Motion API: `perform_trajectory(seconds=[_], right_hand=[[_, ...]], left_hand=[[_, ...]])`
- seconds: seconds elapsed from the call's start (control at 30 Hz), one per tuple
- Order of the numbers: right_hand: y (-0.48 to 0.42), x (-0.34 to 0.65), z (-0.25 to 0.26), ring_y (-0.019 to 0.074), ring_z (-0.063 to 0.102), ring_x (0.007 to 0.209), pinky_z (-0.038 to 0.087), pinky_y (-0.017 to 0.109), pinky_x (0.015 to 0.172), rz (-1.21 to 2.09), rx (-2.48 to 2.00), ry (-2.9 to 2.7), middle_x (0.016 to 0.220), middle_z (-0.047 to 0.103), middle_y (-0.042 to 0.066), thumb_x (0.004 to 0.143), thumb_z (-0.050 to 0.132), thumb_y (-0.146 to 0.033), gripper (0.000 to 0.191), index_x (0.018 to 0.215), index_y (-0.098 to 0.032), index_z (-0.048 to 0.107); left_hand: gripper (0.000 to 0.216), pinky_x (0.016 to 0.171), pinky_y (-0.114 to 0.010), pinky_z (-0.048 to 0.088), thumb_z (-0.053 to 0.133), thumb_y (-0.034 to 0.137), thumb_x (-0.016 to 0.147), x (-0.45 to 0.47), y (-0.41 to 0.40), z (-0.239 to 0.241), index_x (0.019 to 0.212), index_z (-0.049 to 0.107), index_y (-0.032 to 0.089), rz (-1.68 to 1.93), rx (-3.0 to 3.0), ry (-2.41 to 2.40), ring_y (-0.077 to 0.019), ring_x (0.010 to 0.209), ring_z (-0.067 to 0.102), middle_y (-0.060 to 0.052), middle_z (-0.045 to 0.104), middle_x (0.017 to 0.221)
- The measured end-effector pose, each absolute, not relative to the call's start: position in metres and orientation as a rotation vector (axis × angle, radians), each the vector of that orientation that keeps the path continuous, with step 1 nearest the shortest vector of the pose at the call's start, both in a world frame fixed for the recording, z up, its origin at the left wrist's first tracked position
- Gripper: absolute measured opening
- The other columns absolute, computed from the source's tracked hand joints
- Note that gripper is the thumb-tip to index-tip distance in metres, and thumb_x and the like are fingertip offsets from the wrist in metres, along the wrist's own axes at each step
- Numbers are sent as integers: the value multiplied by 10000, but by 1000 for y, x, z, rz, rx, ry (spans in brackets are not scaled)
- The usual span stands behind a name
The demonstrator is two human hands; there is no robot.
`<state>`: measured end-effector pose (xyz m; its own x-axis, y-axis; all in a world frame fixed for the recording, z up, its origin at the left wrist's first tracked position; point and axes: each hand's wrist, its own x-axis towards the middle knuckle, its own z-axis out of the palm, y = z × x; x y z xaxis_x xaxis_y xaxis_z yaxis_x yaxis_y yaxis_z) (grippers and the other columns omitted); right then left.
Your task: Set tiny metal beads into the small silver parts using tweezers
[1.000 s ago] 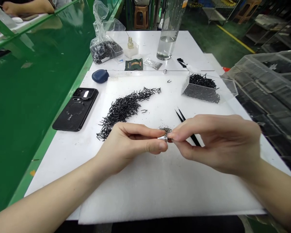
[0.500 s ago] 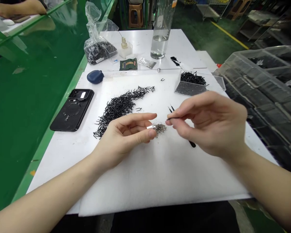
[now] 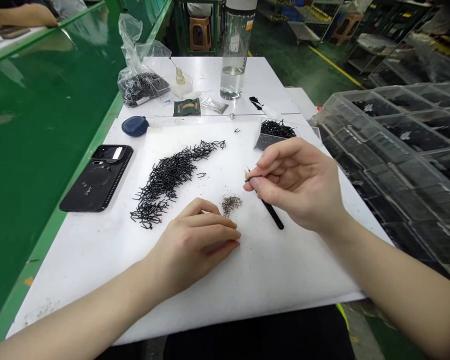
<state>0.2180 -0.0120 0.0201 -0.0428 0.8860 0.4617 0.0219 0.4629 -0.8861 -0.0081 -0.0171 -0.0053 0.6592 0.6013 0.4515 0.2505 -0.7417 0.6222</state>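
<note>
Over the right of the white foam mat [image 3: 195, 300], my right hand [image 3: 296, 185] pinches a small black forked piece [image 3: 252, 178] between thumb and fingertips. Black tweezers [image 3: 273, 216] lie under that hand, partly hidden by it. My left hand [image 3: 200, 242] is palm-down at the mat with its fingers curled together; whatever they hold is hidden. Just beyond its fingertips is a little pile of tiny brownish metal bits [image 3: 231, 204]. A large heap of black forked pieces [image 3: 168, 177] spreads to the left, with a single one [image 3: 201, 175] lying apart.
A clear tray [image 3: 264, 142] of black pieces stands behind my right hand. On the left are a phone [image 3: 97, 177] and a blue case [image 3: 135, 126]. Farther back stand a filled plastic bag [image 3: 142, 87] and a water bottle [image 3: 232, 82]. Stacked clear bins [image 3: 393, 145] line the right.
My left hand has lowered toward the mat and turned palm-down; the small white item seen in its fingers is out of sight. My right hand still pinches the black piece. The view has shifted.
</note>
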Motion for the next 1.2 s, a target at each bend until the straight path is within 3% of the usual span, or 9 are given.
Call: perform_trajectory(seconds=[0.3, 0.73, 0.87, 1.03, 1.2], right_hand=[[-12, 221, 20, 155, 783, 821, 680, 288, 734, 870, -826, -1491, 878, 759, -39, 815, 802, -41, 290, 954, -287, 737], [-16, 226, 31, 187, 771, 827, 677, 344, 724, 838, -1075, -1714, 891, 763, -32, 806, 818, -48, 309, 916, -321, 723], [-7, 235, 29, 176, 797, 776, 652, 286, 615, 960, -1043, -1802, 850, 797, -20, 813, 824, -63, 258, 923, -278, 732], [6, 247, 24, 171, 803, 700, 657, 253, 607, 1253, -1118, -1784, 827, 831, -13, 811, 836, -87, 218, 886, -265, 735], [11, 250, 23, 148, 782, 636, 506, 188, 419, 1424, -1152, -1581, 819, 836, -15, 798, 855, -118, 203, 864, -244, 710]], left_hand=[[316, 860, -357, 565, 861, 300, 832, -11, -16, 4, 1133, 768, 265, 853, 2221, 849, -227, 944, 693, -27, 821, 1008], [267, 794, -321, 525, 839, 241, 823, -10, -16, -1, 1071, 743, 265, 789, 2322, 827, -208, 903, 612, 15, 804, 938], [246, 740, -309, 539, 831, 202, 817, -10, -18, 3, 1036, 748, 278, 758, 2283, 878, -206, 892, 631, 22, 780, 872], [227, 748, -308, 503, 835, 187, 825, -11, -20, 10, 1005, 719, 262, 822, 2092, 930, -159, 873, 650, 44, 764, 872], [297, 695, -306, 482, 815, 155, 819, -12, -18, 9, 1057, 681, 272, 925, 1813, 958, -131, 862, 636, 41, 713, 948]])
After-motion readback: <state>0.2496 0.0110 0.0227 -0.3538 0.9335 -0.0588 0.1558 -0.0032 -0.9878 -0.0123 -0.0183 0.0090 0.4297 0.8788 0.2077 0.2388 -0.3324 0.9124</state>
